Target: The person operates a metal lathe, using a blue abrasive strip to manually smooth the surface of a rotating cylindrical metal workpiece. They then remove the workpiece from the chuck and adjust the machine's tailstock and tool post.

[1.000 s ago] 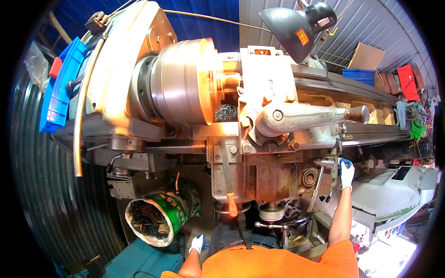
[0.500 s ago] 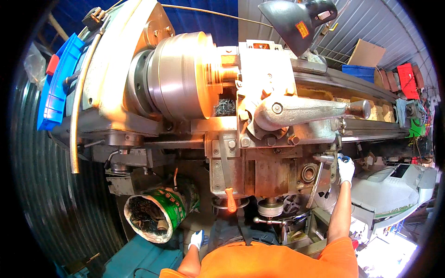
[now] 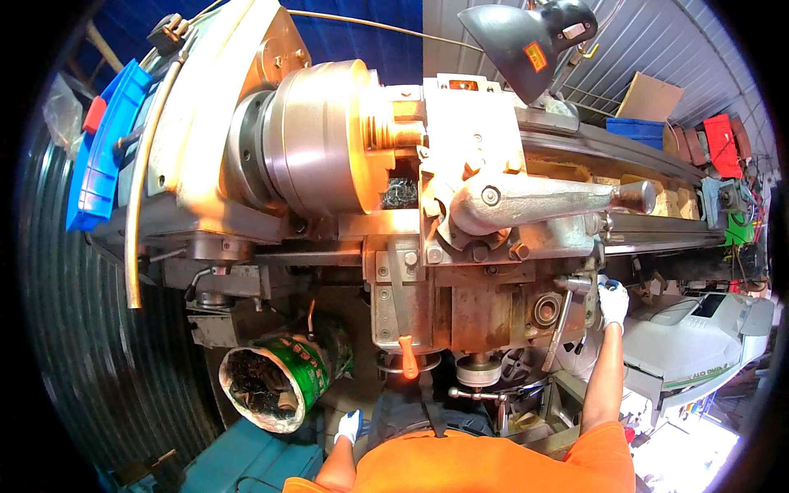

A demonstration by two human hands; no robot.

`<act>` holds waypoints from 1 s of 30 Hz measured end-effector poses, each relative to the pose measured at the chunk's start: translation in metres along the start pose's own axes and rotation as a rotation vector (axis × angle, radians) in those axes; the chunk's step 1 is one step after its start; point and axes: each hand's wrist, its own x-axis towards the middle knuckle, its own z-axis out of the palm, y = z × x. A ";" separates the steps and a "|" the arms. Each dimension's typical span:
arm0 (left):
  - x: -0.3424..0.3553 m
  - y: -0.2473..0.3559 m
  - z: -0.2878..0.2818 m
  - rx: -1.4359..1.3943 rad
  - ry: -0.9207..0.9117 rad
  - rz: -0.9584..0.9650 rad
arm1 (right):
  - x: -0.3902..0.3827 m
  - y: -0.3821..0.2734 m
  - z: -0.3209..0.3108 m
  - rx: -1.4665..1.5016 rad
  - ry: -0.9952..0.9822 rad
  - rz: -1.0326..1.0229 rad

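Note:
My right hand [image 3: 613, 302], in a white and blue glove, is closed round a lever at the right end of the lathe carriage [image 3: 485, 316]; the grip itself is mostly hidden by the fingers. Beside it, a slanted metal handle [image 3: 559, 330] hangs from the carriage front. My left hand [image 3: 349, 426], gloved alike, hangs low by my side with its fingers loosely out and nothing seen in it. Above, the large steel chuck [image 3: 325, 135] holds a ridged metal workpiece [image 3: 380, 130]. The tool post [image 3: 472, 123] stands right of it, with a thick clamping handle [image 3: 551, 193] pointing right.
A brush-like tool with an orange handle [image 3: 408, 357] hangs on the carriage front. Below left, a green and white sack [image 3: 308, 374] holds dark metal shavings. A black lamp [image 3: 518, 49] overhangs the bed. A blue tray [image 3: 97, 160] sits at the left.
The workpiece and chuck jaws, smeared by spinning before, now look sharper, with ridges showing. Both hands keep their places; the view has shifted very slightly.

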 end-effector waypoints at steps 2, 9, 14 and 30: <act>-0.003 0.001 0.001 -0.002 0.009 0.001 | -0.001 -0.004 -0.001 0.013 -0.012 0.005; 0.000 0.002 -0.001 -0.025 0.004 0.010 | 0.003 0.003 0.005 0.033 -0.008 0.016; -0.016 0.015 0.011 -0.002 0.043 0.011 | 0.005 0.005 0.003 0.023 -0.008 0.029; -0.002 0.008 -0.003 -0.050 0.028 0.016 | 0.014 0.021 0.006 0.446 -0.085 -0.012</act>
